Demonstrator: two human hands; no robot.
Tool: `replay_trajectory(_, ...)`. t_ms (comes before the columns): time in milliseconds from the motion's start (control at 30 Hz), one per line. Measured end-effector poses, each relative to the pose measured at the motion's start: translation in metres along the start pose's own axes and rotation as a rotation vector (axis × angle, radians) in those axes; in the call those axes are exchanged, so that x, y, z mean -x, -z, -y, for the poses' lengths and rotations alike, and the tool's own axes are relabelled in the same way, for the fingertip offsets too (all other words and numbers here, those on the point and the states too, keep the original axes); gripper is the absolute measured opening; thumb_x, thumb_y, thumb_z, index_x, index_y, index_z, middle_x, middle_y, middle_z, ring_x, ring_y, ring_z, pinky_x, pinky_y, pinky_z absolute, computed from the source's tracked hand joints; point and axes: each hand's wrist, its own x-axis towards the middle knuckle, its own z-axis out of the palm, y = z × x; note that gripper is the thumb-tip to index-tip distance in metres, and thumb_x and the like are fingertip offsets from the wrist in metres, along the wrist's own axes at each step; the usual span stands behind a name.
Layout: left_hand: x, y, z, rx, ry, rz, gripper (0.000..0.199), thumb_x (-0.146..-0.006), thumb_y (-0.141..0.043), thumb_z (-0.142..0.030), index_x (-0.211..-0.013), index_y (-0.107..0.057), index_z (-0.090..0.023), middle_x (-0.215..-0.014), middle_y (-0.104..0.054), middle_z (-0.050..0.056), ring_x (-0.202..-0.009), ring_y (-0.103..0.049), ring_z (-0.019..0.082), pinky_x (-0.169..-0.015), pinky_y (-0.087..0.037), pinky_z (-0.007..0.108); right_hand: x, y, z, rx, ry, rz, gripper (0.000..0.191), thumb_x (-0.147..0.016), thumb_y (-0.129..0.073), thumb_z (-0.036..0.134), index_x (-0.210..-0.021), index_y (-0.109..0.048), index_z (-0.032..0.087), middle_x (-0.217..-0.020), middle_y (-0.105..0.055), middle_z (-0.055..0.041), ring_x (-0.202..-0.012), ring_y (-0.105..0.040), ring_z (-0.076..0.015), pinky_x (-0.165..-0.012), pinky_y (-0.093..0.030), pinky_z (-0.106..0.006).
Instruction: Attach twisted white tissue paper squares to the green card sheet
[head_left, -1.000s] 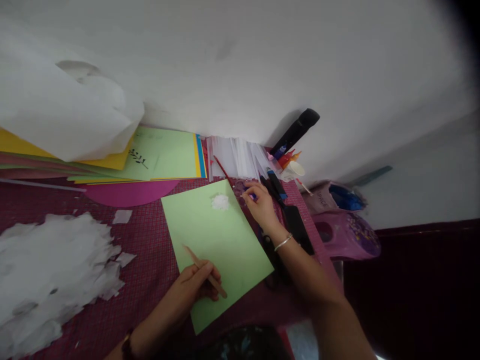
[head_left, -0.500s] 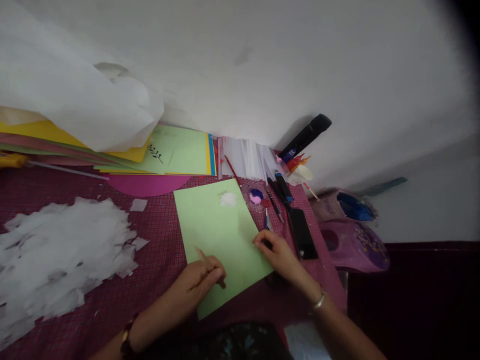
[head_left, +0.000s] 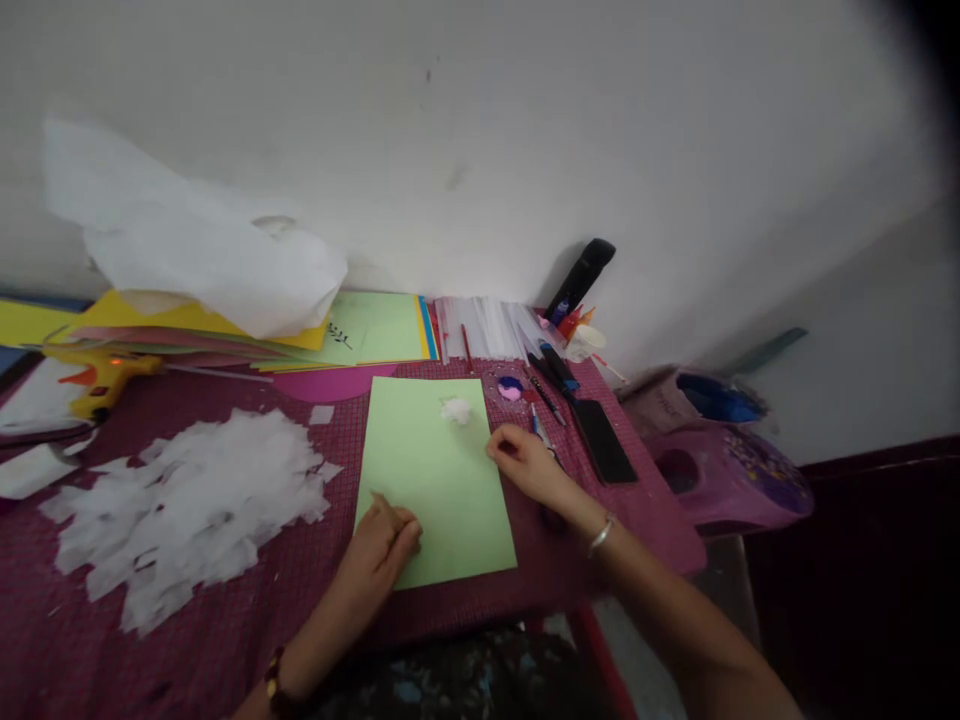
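Note:
A light green sheet [head_left: 435,470] lies on the maroon checked cloth, with a small white tuft [head_left: 456,410] near its top. My left hand [head_left: 386,540] rests at the sheet's lower left, its fingers closed round a thin tan stick [head_left: 384,508]. At the right edge of the sheet is my right hand [head_left: 521,462], thumb and fingertips pinched together; anything between them is too small to make out. To the left lies a wide heap of white paper pieces [head_left: 202,510].
Coloured sheets [head_left: 382,325] and crumpled white paper [head_left: 217,250] lie along the wall. A yellow glue gun [head_left: 112,378] is at far left. Pens, a black phone [head_left: 604,440], scissors and a dish of purple and pink [head_left: 510,388] are on the right, beside a pink stool [head_left: 735,480].
The view has shifted left, bringing the glue gun fully into sight. The green sheet has turned straighter. My right hand has moved up along its right edge; the stick remains in my left hand.

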Motion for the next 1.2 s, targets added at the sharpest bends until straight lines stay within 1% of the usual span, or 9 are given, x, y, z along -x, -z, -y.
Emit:
replay_trajectory(233,0.003,0.014,0.011,0.273,0.046,0.056,0.034,-0.094,-0.038,-0.040,-0.074,-0.056,-0.020,-0.075,-0.061,0.001,-0.077,-0.059,0.016,-0.111,-0.030,0.044,-0.084,-0.005,-0.015,-0.041,-0.010,0.284,0.004,-0.078,-0.055,0.016,-0.074,-0.055,0.016,-0.074,-0.057,0.0011,-0.068,-0.051,-0.0116,-0.068,-0.041,-0.026)
replay_trajectory(400,0.005,0.016,0.012,0.296,0.007,0.127,0.028,-0.094,-0.039,-0.035,-0.074,-0.052,-0.020,-0.074,-0.059,-0.001,-0.074,-0.057,0.014,-0.111,-0.032,0.043,-0.089,-0.001,-0.001,-0.100,-0.024,0.347,0.008,-0.081,-0.058,0.023,-0.078,-0.055,0.017,-0.079,-0.059,-0.0001,-0.071,-0.053,-0.0126,-0.069,-0.043,-0.027)
replay_trajectory(533,0.005,0.014,0.013,0.234,-0.015,0.124,0.021,-0.093,-0.044,-0.032,-0.077,-0.050,-0.020,-0.077,-0.059,-0.001,-0.078,-0.056,0.013,-0.112,-0.031,0.042,-0.087,-0.020,0.011,-0.182,-0.026,0.361,0.011,-0.082,-0.057,0.028,-0.079,-0.053,0.018,-0.088,-0.062,-0.0032,-0.084,-0.058,-0.0151,-0.076,-0.045,-0.030)
replay_trajectory(667,0.007,0.019,0.008,0.209,-0.004,0.152,0.022,-0.095,-0.042,-0.031,-0.079,-0.051,-0.019,-0.081,-0.057,0.000,-0.082,-0.055,0.013,-0.113,-0.029,0.041,-0.093,-0.034,0.003,-0.122,-0.042,0.276,0.011,-0.080,-0.057,0.027,-0.076,-0.055,0.017,-0.083,-0.062,-0.0030,-0.078,-0.058,-0.0146,-0.075,-0.046,-0.030)
replay_trajectory(800,0.009,0.022,0.002,0.277,0.050,0.112,0.027,-0.095,-0.042,-0.036,-0.081,-0.055,-0.018,-0.082,-0.058,0.002,-0.083,-0.055,0.014,-0.109,-0.033,0.040,-0.110,-0.020,0.006,-0.092,-0.041,0.149,0.007,-0.081,-0.051,0.024,-0.082,-0.055,0.018,-0.065,-0.057,0.0017,-0.058,-0.053,-0.0127,-0.057,-0.044,-0.026)
replay_trajectory(900,0.009,0.021,-0.003,0.491,0.172,0.043,0.038,-0.095,-0.037,-0.045,-0.084,-0.059,-0.017,-0.082,-0.061,0.005,-0.080,-0.058,0.016,-0.087,-0.049,0.034,-0.119,-0.005,0.031,0.056,0.133,-0.099,0.038,-0.080,-0.047,0.015,-0.117,-0.053,0.019,-0.090,-0.065,-0.0045,-0.067,-0.058,-0.0145,-0.064,-0.049,-0.029)
replay_trajectory(967,0.009,0.021,-0.007,0.729,0.284,-0.005,0.043,-0.094,-0.034,-0.051,-0.084,-0.057,-0.016,-0.080,-0.061,0.006,-0.070,-0.060,0.015,-0.065,-0.052,0.029,-0.107,-0.001,0.055,0.247,0.260,-0.141,0.058,-0.079,-0.048,0.010,-0.136,-0.042,0.020,-0.112,-0.063,-0.0107,-0.084,-0.062,-0.0176,-0.078,-0.050,-0.033)
replay_trajectory(1100,0.007,0.021,-0.016,0.996,0.483,-0.011,0.037,-0.086,-0.048,-0.054,-0.081,-0.050,-0.018,-0.071,-0.057,0.001,-0.051,-0.054,0.011,-0.040,-0.041,0.020,-0.044,-0.022,0.090,0.370,0.458,0.451,0.052,-0.091,-0.042,0.015,-0.142,-0.039,0.027,-0.097,-0.070,-0.0047,-0.083,-0.065,-0.0166,-0.075,-0.048,-0.029)
replay_trajectory(1200,0.007,0.021,-0.030,0.816,0.561,0.246,0.033,-0.085,-0.050,-0.049,-0.075,-0.051,-0.017,-0.062,-0.053,-0.001,-0.044,-0.044,0.008,-0.036,-0.030,0.018,-0.003,-0.045,0.090,0.464,0.597,0.647,0.039,-0.094,-0.046,0.020,-0.133,-0.049,0.024,-0.094,-0.070,-0.0048,-0.080,-0.065,-0.0166,-0.071,-0.046,-0.027)
